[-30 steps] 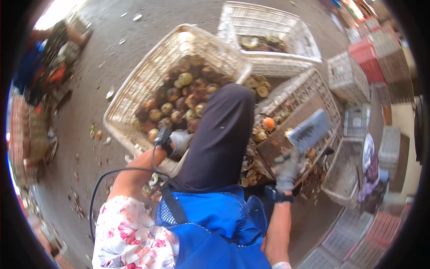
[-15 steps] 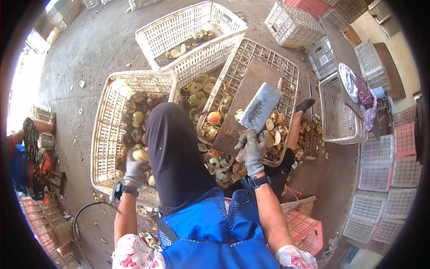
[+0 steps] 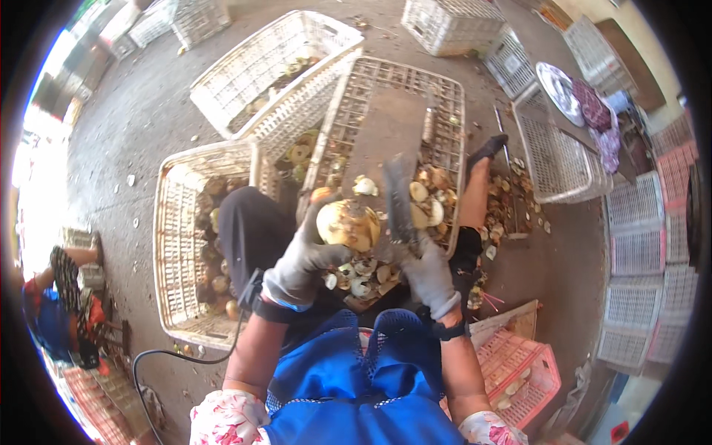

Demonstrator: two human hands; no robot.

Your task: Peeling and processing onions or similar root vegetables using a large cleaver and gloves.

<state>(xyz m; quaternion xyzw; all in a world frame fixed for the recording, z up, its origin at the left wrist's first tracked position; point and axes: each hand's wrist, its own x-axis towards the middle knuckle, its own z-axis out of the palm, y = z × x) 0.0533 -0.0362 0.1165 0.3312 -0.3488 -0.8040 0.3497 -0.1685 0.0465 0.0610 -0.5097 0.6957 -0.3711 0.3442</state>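
Fingers of your left hand (image 3: 300,259), gloved in grey, curl around the near left side of a round yellowish fruit (image 3: 348,225), held over the near end of a brown board (image 3: 386,122). Beside it, the gloved fingers of your right hand (image 3: 429,274) wrap the grip of a broad dark blade (image 3: 398,196); blur makes it hard to say which way the edge faces, or whether it touches the fruit.

Across the scene from the left, a black cable (image 3: 185,358) runs to your left wrist near a white crate (image 3: 167,252) of dark fruits (image 3: 215,263). Should it snag on the rim, it could tug your wrist and loosen your hold. Your bent knee (image 3: 256,215) sits close to that forearm, so a jolt there could shake your aim. In the middle, a white piece (image 3: 364,185) lies on the board; with the blade this near, a fruit rolling in your glove could bring steel onto your left fingertips. Farther right, pale pieces (image 3: 434,196) heap beside the board on the lattice crate (image 3: 348,111); clipping them could turn the blade aside, towards your outstretched leg (image 3: 475,208).
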